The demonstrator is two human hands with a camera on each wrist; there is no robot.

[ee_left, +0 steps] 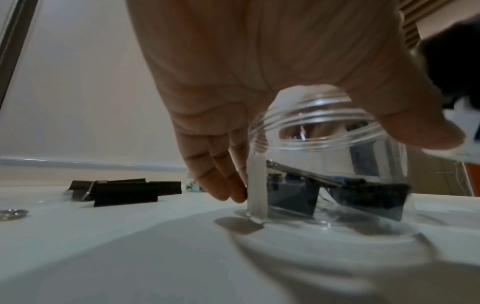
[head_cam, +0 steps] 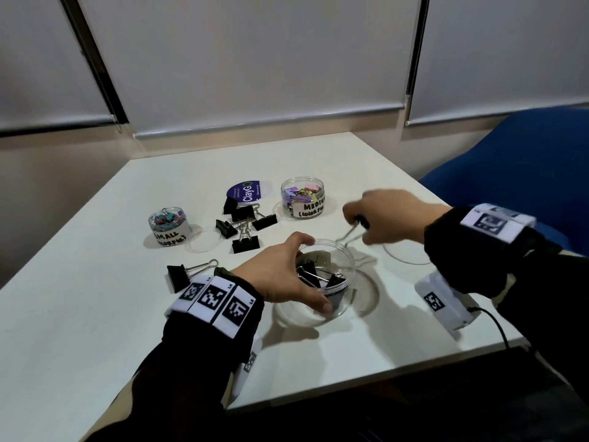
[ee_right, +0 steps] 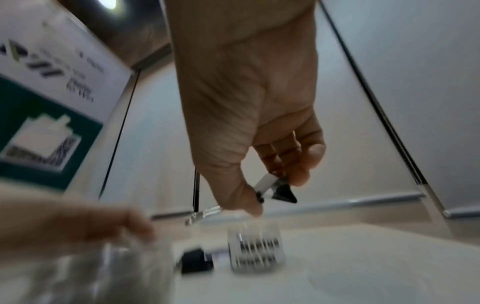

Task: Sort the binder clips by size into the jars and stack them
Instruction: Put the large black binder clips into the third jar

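From above the table (head_cam: 95,330), the sorting looks well along: the small jar (head_cam: 168,227) and the medium jar (head_cam: 302,200) each hold coloured clips, while the big clear jar (head_cam: 331,275), nearest the person, has a few large black clips in it. The left hand (head_cam: 280,275) curls round that jar's rim, and the right hand (head_cam: 392,215) pinches a black binder clip (head_cam: 358,226) just beyond the jar, apparently on its way in. A cluster of black clips (head_cam: 245,224) lies between the small and medium jars, and one lone clip (head_cam: 188,275) sits by the left wrist, so I judge several are left to sort; lids are off and nothing is stacked. The left wrist view shows the fingers wrapped on the threaded neck, with the jar seeming tipped and black clips at the bottom. The right wrist view, blurred, shows thumb and fingertips clamped on the clip above the table.
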